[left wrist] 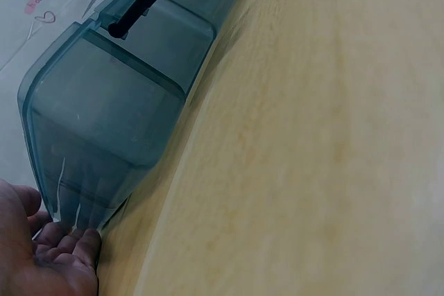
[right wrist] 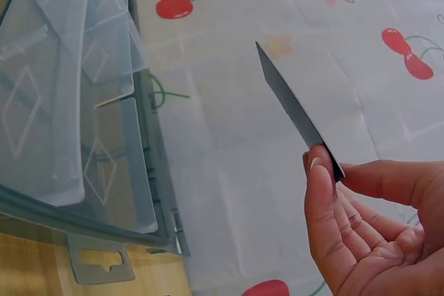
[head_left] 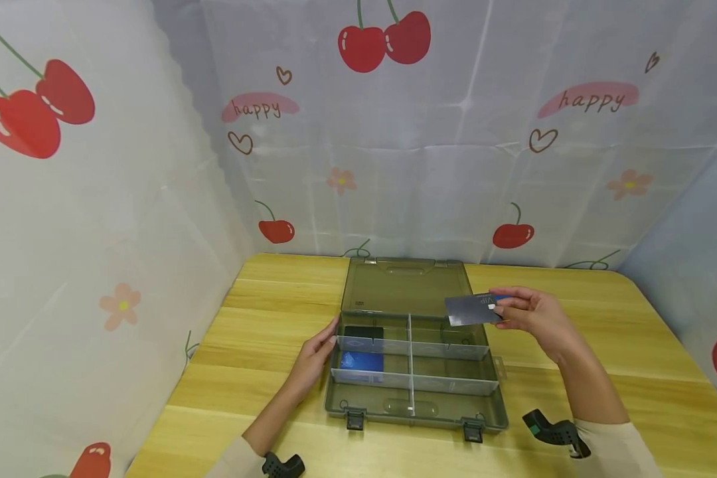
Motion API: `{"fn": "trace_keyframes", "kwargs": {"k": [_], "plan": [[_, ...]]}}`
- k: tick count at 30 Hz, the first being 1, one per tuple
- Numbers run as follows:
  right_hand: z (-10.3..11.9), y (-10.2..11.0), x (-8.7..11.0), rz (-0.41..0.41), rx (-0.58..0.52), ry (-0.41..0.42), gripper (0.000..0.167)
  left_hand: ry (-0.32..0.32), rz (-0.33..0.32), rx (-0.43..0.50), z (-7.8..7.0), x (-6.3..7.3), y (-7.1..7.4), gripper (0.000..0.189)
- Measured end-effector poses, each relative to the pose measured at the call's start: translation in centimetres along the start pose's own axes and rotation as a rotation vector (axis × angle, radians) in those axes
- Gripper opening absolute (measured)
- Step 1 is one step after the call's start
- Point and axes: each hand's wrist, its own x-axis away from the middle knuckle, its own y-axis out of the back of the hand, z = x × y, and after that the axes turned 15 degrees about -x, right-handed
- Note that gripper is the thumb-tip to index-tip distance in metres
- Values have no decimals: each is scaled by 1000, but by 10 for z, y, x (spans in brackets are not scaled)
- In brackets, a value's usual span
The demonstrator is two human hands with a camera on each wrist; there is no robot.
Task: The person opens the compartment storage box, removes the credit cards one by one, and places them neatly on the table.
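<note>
A smoky, see-through compartment box (head_left: 415,419) lies with its lid (head_left: 406,282) folded back. My left hand (head_left: 312,362) rests against the box's left side; in the left wrist view its fingers (left wrist: 73,244) touch the outer corner. Above the box's back right corner, my right hand (head_left: 534,317) pinches a dark grey card (head_left: 469,311) marked VIP between thumb and fingers. Slivers of blue and yellow show beside the card at the fingers. In the right wrist view the card (right wrist: 295,109) appears nearly edge-on. A black card (head_left: 363,332) is in the back left compartment, a blue card (head_left: 361,362) in the middle left one.
Clear dividers (head_left: 448,384) split the box into several compartments. Two dark latches (head_left: 355,419) hang at its front edge. The box stands on a wooden table (head_left: 275,299), with a cherry-print cloth (head_left: 418,186) behind and at the sides.
</note>
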Motion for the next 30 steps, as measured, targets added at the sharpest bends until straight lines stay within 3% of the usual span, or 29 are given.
{"fn": "trace_keyframes", "kwargs": {"k": [16,25,30], "plan": [[-5,25,-2,-103,-133,63,36,-6,12,11,0,0,0,47],[-9,38,-1,-150,-133,87,39,-7,10,9,1,1,0,48],[-11,44,-1,-169,-216,96,35,-14,6,13,2,0,0,49]]}}
